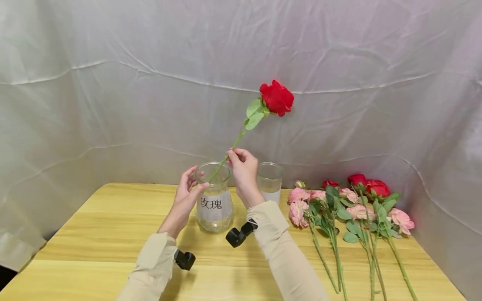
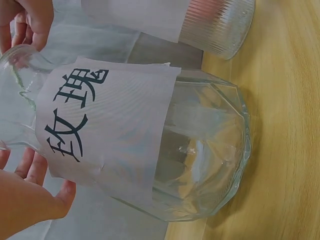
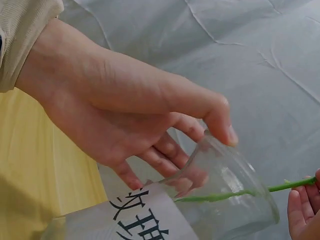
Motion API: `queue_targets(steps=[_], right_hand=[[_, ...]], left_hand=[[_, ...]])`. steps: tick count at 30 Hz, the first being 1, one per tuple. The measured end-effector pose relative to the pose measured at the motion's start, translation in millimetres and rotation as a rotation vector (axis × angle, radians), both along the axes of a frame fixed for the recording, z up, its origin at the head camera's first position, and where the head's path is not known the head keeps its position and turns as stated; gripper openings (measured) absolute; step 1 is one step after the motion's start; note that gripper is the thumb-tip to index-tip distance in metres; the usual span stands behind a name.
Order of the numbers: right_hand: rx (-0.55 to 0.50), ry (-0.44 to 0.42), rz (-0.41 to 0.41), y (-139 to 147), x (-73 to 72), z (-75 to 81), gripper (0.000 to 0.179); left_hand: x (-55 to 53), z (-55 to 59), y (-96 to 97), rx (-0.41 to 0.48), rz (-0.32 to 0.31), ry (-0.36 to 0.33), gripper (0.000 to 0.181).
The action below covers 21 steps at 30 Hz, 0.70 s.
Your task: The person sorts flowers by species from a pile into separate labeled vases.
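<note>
On my head feed, I have the person's right hand [image 1: 245, 173] pinching the green stem of a red rose [image 1: 276, 98] between thumb and fingertips, with no gap I can make out around the stem. The bloom is up against the gray cloth [image 1: 169, 117], tilted to the right, with leaves just under the flower head; the lower stem slants through the mouth of a clear glass vase [image 1: 215, 225], and both wrist feeds show me its tip inside the neck.

The left hand [image 1: 186, 196] is curved around that neck, fingers spread behind the glass and thumb on the near side, so I read it as a loose, partly open hold. The vase stands upright on the wood-grain table [image 1: 113, 234], its white paper label [image 1: 216, 205] bearing two black Chinese characters, 玫瑰.

Just to the right of the right hand I see a second glass vase [image 1: 270, 182], ribbed near its base on my left wrist view, also labeled in white. Further right, several pink flowers [image 1: 299, 213] and more red roses [image 1: 378, 188] lie together, blooms toward the cloth, stems toward me. Beige sleeves [image 1: 152, 255] cover both forearms, with a small black camera [image 1: 184, 259] at each wrist.
</note>
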State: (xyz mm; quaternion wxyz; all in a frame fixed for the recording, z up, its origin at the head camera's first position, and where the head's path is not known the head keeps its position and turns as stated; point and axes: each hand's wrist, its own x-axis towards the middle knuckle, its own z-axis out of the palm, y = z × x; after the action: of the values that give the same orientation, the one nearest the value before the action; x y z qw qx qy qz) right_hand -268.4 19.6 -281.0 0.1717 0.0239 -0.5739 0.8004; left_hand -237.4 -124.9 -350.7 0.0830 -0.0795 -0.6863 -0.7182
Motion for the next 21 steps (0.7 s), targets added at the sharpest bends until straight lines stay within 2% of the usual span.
queue_targets(steps=[7, 9, 15, 18, 21], right_hand=[[-0.02, -0.022, -0.037, -5, 0.1, -5.6, 0.007], [0.033, -0.03, -0.066, -7, 1.5, -8.4, 0.006], [0.293, -0.03, -0.163, -7, 14.4, -20.0, 0.016], [0.344, -0.03, -0.163, -6, 22.2, -28.3, 0.02], [0.35, -0.022, -0.161, -6, 28.7, -37.4, 0.022]], left_hand=[[-0.1, -1.4, 1.4, 0.012, 0.003, 0.001, 0.069], [0.0, -1.0, 1.1, 0.009, 0.002, 0.0, 0.069], [-0.1, -1.0, 1.5, 0.008, 0.01, -0.004, 0.069], [-0.1, -1.5, 2.1, 0.014, 0.022, -0.001, 0.068], [0.6, -1.5, 2.7, 0.015, 0.021, 0.002, 0.068]])
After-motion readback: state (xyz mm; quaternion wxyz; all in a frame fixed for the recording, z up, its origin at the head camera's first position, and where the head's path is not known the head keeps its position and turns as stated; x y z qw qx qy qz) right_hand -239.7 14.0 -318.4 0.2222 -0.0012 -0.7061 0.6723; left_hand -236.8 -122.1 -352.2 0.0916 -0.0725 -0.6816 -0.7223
